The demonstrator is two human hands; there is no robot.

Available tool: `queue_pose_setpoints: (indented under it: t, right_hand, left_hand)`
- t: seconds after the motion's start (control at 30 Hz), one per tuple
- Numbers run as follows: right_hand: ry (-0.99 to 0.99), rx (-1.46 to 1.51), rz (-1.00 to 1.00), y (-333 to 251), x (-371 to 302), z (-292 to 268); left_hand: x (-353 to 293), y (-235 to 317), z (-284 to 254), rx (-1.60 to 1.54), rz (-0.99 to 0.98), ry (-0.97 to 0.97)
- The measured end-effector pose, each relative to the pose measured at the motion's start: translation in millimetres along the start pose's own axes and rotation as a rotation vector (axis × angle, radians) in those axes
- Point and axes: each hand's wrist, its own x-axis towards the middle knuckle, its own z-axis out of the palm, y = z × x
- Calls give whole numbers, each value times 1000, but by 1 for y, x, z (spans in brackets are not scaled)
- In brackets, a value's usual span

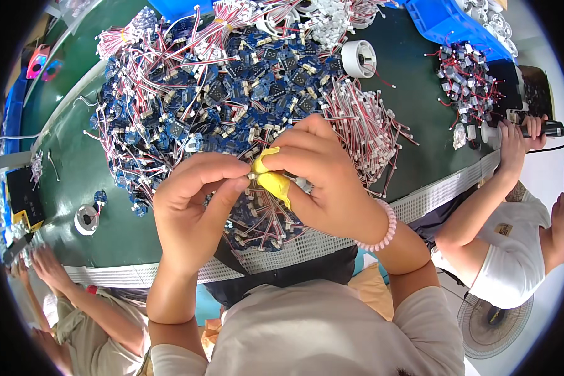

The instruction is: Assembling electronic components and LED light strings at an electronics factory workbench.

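One small pale connector in a fingertip grip, centre of frame

Left hand: thumb and index finger pinched on the connector, from its left side. Right hand: enters from the right of centre, thumb and index finger close together just beside the connector; whether they clamp it or a wire cannot be told. Yellow covers sit on that thumb and index finger. Pink coiled bracelet on the right wrist.

Below and beyond the hands, a broad heap of blue circuit boards with cables lies on a green table. Red-and-white cables fan out along the heap's right side. White round part near its upper right edge; a second, a white ring, lies at lower left of the table.

Upper right: blue bin; below it, a pile of small wired components. Right edge of frame: a co-worker's hands on a black tool.
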Motion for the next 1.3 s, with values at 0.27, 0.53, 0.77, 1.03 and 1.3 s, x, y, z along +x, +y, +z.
queue_pose_setpoints:
  t: [0.27, 0.53, 0.77, 1.03, 1.3]
  right_hand:
    - [-13, -89, 44, -4, -12, -1]
    - [214, -49, 119, -23, -24, 15]
    - [125, -242, -11, 24, 2, -31]
    - [-254, -680, -102, 39, 30, -30]
    - [-69, -301, -59, 18, 15, -36]
  left_hand:
    - [2, 2, 12, 443, 293, 34]
    - [-4, -3, 36, 619, 436, 225]
    - [3, -5, 25, 444, 230, 166]
    - [0, -17, 14, 219, 8, 177]
    - [8, -10, 14, -63, -123, 110]
